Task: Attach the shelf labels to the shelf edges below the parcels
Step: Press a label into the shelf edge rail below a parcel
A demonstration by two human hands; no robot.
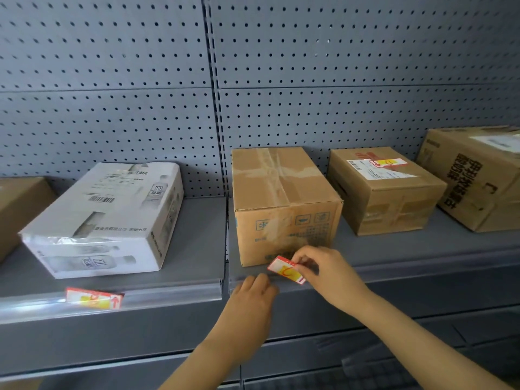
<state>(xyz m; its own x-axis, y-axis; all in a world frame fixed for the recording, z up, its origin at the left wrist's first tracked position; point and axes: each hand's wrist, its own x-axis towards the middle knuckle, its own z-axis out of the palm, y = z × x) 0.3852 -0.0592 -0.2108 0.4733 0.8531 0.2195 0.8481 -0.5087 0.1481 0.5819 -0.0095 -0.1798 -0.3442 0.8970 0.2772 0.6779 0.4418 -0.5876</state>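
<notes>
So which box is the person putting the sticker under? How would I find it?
Find the upright seam splitting the grey pegboard wall. The first box right of it is the tall brown box, with wrinkled tape on top and little blue pictures on its front. The right hand holds a red and yellow label against its bottom edge; the white box to its left lies flat.

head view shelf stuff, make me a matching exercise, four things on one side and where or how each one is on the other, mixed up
Things:
1. white parcel
2. label in right hand
3. left hand
4. label on left shelf

States:
A. already sitting in the clear edge strip
B. resting on the shelf edge
C. lying at an angle on the shelf
D. pinched, tilted, in front of the taped brown box

Pairs: 1-C, 2-D, 3-B, 4-A
</notes>
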